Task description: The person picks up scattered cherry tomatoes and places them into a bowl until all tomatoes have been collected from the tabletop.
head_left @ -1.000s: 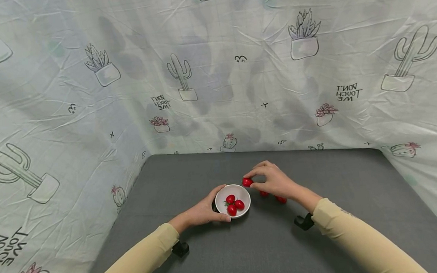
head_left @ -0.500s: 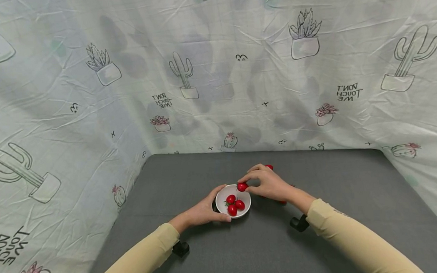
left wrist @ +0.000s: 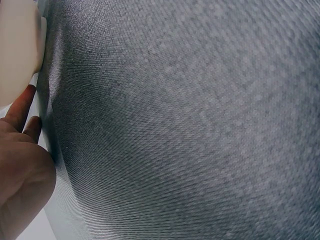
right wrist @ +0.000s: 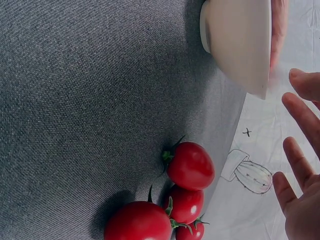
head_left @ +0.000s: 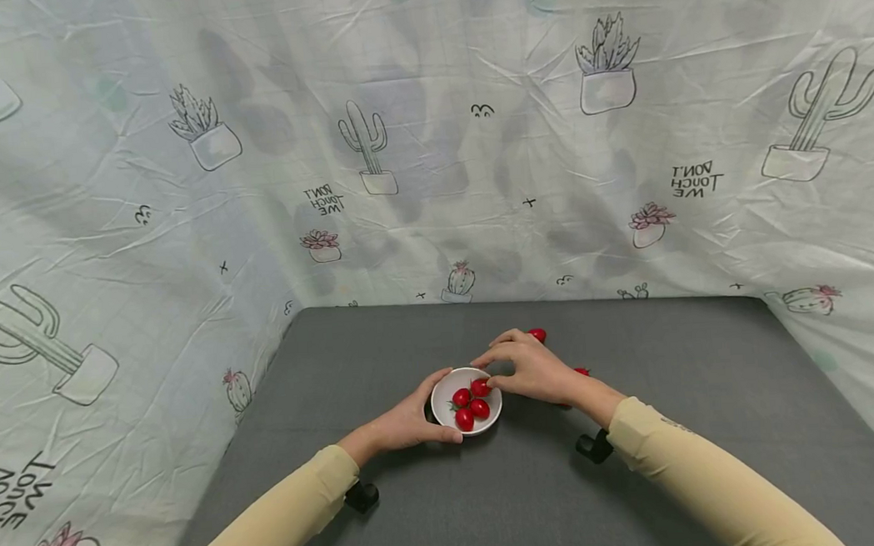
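A white bowl (head_left: pixel 445 413) stands on the dark table with several red cherry tomatoes (head_left: pixel 464 420) inside, some with green stems. My left hand (head_left: pixel 408 421) holds it from the left, thumb at the near side and fingers round the far side. Over the bowl's right rim is my right hand (head_left: pixel 533 371), its thumb by the uppermost tomato (head_left: pixel 480 387) in the bowl. In the right wrist view, the fingers of that hand (right wrist: pixel 305 155) are spread, with thumb and forefinger apart. The left wrist view catches only part of the bowl (left wrist: pixel 17 50) and the left hand (left wrist: pixel 22 165).
More tomatoes lie on the table right of the bowl: one tomato (head_left: pixel 537 334) beyond the right hand, another (head_left: pixel 582 372) half hidden behind the right wrist. The right wrist view shows several, one of them (right wrist: pixel 190 166) nearest the bowl. A cactus-print cloth (head_left: pixel 429 140) hangs behind the table.
My right hand has carried a tomato left to the bowl and let it go there; it now lies with the others. My left hand has stayed on the bowl.
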Motion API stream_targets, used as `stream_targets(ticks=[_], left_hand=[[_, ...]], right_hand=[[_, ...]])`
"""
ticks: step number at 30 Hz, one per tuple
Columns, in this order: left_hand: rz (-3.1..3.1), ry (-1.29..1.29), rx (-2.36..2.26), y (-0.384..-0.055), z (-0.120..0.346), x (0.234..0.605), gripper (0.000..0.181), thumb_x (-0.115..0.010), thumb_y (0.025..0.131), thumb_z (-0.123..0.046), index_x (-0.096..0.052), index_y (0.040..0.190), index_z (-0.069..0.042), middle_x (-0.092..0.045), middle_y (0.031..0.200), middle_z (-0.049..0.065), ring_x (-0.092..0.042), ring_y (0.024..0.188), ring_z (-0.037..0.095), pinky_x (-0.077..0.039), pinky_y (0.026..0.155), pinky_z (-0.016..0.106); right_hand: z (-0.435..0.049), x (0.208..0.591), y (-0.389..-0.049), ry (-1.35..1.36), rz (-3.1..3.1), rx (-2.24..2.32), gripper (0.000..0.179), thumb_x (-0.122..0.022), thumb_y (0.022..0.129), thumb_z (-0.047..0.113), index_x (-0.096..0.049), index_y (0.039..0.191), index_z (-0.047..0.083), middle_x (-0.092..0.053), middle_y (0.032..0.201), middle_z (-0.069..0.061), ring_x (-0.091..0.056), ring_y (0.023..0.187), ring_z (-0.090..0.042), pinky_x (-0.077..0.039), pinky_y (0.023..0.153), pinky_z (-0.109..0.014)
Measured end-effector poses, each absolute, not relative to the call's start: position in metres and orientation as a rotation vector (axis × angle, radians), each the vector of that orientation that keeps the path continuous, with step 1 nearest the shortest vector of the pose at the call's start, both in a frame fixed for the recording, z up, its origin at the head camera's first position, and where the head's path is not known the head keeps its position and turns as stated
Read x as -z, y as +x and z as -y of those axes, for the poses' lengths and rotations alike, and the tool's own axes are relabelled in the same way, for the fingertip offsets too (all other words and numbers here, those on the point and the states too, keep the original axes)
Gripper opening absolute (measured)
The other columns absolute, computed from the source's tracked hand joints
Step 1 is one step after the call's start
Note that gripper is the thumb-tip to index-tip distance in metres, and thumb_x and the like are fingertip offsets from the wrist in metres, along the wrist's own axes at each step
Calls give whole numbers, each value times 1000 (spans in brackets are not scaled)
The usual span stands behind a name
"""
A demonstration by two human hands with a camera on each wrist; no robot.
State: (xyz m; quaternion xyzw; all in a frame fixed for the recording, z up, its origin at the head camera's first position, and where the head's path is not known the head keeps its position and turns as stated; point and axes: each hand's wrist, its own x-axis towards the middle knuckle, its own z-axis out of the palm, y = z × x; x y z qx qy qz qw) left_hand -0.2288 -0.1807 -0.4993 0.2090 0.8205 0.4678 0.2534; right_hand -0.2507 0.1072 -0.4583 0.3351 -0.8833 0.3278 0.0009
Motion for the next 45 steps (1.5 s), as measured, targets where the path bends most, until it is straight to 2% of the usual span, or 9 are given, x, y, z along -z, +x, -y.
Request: stream_targets(ticks=[13, 20, 32, 40, 45], left_hand=[[-2231, 585, -1290, -230, 181, 501, 109, -88, 81, -43, -17, 163, -31, -31, 160, 2, -33, 145, 22, -27, 116, 53], [-2254, 592, -1279, -229, 181, 502, 109, -89, 80, -42, -18, 163, -32, -32, 160, 4, -32, 146, 24, -26, 116, 55], [-2264, 588, -1267, -230, 182, 502, 110, -89, 78, -46, -20, 162, -34, -32, 160, 2, -32, 146, 22, -26, 116, 53], [-2248, 599, -1278, -230, 182, 501, 109, -90, 79, -43, -20, 162, -33, -32, 159, 2, -31, 146, 21, -25, 117, 52], [-2250, 601, -1271, -231, 182, 501, 110, -89, 79, -43, -20, 163, -31, -31, 160, 2, -30, 146, 21, -24, 117, 52]], right_hand=[[-114, 457, -250, 1009, 2765, -1054, 34, -80, 92, 18, -76, 125, 20, -69, 119, 9, -48, 126, -23, -49, 94, -50], [-127, 452, -251, 952, 2766, -1040, 33, -80, 92, 23, -76, 124, 26, -68, 120, 9, -47, 127, -24, -37, 103, -58], [-153, 445, -250, 855, 2759, -1050, 34, -80, 92, 22, -75, 125, 27, -66, 124, 6, -47, 128, -26, -34, 105, -61], [-172, 443, -249, 786, 2772, -1090, 34, -79, 93, 23, -74, 126, 26, -62, 129, 0, -45, 130, -27, -36, 103, -61], [-187, 447, -247, 724, 2795, -1056, 36, -79, 92, 24, -74, 128, 20, -61, 132, -5, -44, 129, -29, -36, 101, -63]])
